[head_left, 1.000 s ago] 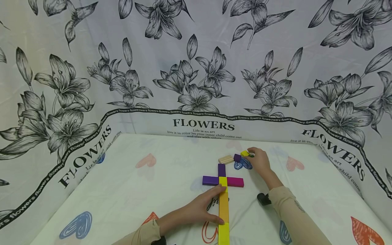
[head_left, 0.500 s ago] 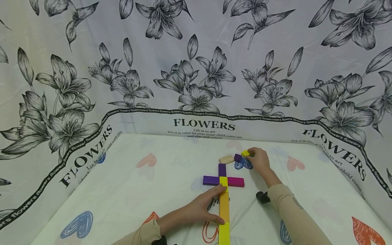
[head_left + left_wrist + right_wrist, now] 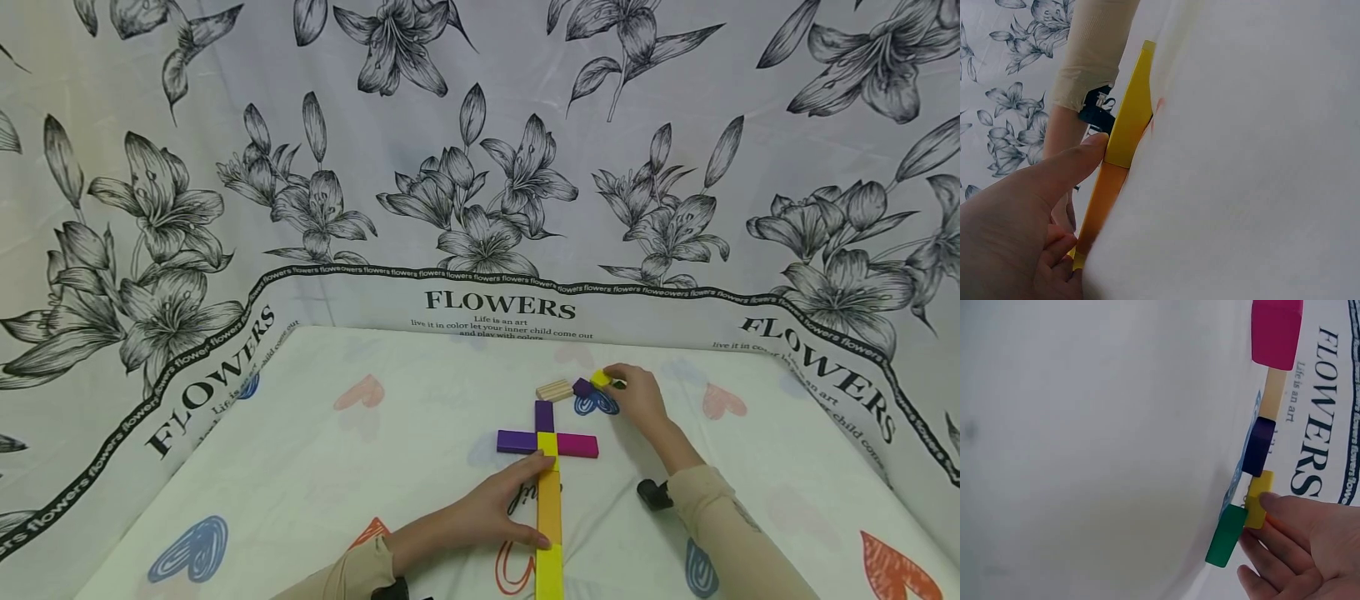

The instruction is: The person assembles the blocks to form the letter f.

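On the cloth lies a cross of coloured blocks. Its long stem joins a yellow block (image 3: 549, 575), an orange block (image 3: 549, 508) and another yellow block (image 3: 547, 443). A purple block (image 3: 516, 442) and a pink block (image 3: 577, 446) form the arms, with a purple block (image 3: 543, 417) on top. My left hand (image 3: 480, 512) rests along the stem, thumb at the lower yellow-orange joint, fingertips on the upper yellow block. Beyond the cross, my right hand (image 3: 637, 398) pinches a small yellow block (image 3: 1259, 499) between thumb and fingers. Beside it sits a green block (image 3: 1227, 535), mostly hidden in the head view.
A plain wooden block (image 3: 554, 390) and a small dark purple block (image 3: 582, 387) run in line toward the right hand. A white cloth with heart prints (image 3: 360, 393) covers the table. Behind it hangs a flower-printed curtain (image 3: 480, 208).
The right wrist has shifted slightly right and the hand has tilted. The small yellow block and the dark purple one beside it have turned a little. The left hand stays put.
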{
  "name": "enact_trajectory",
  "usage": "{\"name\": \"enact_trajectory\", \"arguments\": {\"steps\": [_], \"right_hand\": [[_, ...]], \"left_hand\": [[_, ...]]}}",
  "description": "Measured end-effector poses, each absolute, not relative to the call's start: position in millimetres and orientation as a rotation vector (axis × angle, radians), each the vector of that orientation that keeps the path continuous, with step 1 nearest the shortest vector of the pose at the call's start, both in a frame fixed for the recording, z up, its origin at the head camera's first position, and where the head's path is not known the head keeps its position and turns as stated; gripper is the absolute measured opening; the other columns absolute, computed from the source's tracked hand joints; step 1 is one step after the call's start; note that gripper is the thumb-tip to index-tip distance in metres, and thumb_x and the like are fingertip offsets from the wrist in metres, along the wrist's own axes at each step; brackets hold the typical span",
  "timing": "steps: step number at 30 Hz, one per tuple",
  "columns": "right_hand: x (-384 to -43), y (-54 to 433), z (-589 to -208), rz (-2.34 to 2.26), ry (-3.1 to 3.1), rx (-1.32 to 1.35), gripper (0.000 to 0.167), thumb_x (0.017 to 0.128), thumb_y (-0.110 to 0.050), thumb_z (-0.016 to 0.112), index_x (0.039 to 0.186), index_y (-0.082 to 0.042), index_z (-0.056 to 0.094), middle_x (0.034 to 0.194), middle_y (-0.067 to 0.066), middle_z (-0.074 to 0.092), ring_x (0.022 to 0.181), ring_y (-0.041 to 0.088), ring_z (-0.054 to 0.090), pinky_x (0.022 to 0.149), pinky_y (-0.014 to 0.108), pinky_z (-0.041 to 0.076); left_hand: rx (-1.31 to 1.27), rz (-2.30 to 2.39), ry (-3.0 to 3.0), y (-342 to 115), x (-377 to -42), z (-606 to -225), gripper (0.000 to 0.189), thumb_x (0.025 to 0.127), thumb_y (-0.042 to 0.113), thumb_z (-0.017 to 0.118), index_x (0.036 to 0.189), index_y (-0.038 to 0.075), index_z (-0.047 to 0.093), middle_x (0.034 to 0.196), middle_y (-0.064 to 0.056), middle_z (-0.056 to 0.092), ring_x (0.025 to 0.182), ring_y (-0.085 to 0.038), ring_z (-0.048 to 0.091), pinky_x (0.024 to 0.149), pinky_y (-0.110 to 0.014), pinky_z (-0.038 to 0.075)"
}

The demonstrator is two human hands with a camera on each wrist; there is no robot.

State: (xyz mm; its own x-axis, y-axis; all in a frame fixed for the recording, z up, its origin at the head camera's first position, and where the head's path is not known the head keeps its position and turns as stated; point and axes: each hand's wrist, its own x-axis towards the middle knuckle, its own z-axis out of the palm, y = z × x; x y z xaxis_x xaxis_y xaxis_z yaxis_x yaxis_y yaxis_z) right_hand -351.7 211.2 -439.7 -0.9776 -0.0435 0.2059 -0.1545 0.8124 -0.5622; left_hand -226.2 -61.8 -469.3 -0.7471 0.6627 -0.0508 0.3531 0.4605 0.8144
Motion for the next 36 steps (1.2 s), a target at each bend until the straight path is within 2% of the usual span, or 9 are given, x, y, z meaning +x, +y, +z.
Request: {"name": "enact_trajectory", "arguments": {"steps": [8,16,23,29,36], "right_hand": [[-342.5,214.6,-435.3,0.886,-2.839,0.155,0.035,0.091,-0.005,0.063,0.124,0.006,0.061,0.126,0.026,0.063,0.123,0.043,0.055,0.107,0.053,0.045],[-331.0,223.0,-431.4,0.760,-2.901,0.124,0.033,0.090,-0.003,0.064,0.121,0.007,0.063,0.123,0.027,0.064,0.118,0.044,0.057,0.104,0.056,0.046],[-329.8,230.8,-431.4,0.720,-2.908,0.098,0.034,0.090,-0.002,0.062,0.123,0.007,0.061,0.125,0.028,0.063,0.119,0.046,0.055,0.105,0.057,0.045],[-336.6,219.7,-431.8,0.766,-2.856,0.134,0.040,0.089,-0.007,0.066,0.127,0.004,0.060,0.129,0.026,0.061,0.122,0.046,0.054,0.100,0.058,0.047],[-340.5,200.1,-435.5,0.935,-2.849,0.187,0.042,0.090,-0.014,0.068,0.127,0.003,0.060,0.129,0.023,0.063,0.126,0.041,0.053,0.107,0.055,0.045]], "left_hand": [[0.873,1.188,2.354,-62.9,-226.4,-469.4,0.091,0.078,0.044,0.079,0.152,0.033,0.029,0.161,0.014,0.026,0.151,-0.013,0.022,0.121,-0.047,0.028],[0.868,1.189,2.347,-62.4,-226.3,-468.5,0.091,0.078,0.044,0.080,0.152,0.034,0.029,0.161,0.013,0.026,0.151,-0.013,0.021,0.122,-0.048,0.027],[0.867,1.190,2.354,-62.7,-225.3,-467.9,0.091,0.077,0.043,0.080,0.152,0.033,0.029,0.161,0.013,0.027,0.151,-0.013,0.022,0.121,-0.047,0.029],[0.866,1.187,2.358,-62.9,-225.4,-467.5,0.091,0.078,0.044,0.080,0.152,0.033,0.029,0.160,0.014,0.027,0.151,-0.013,0.022,0.121,-0.047,0.029],[0.867,1.188,2.347,-61.9,-225.5,-467.3,0.090,0.078,0.045,0.079,0.152,0.032,0.029,0.160,0.014,0.027,0.151,-0.014,0.023,0.121,-0.048,0.029]]}}
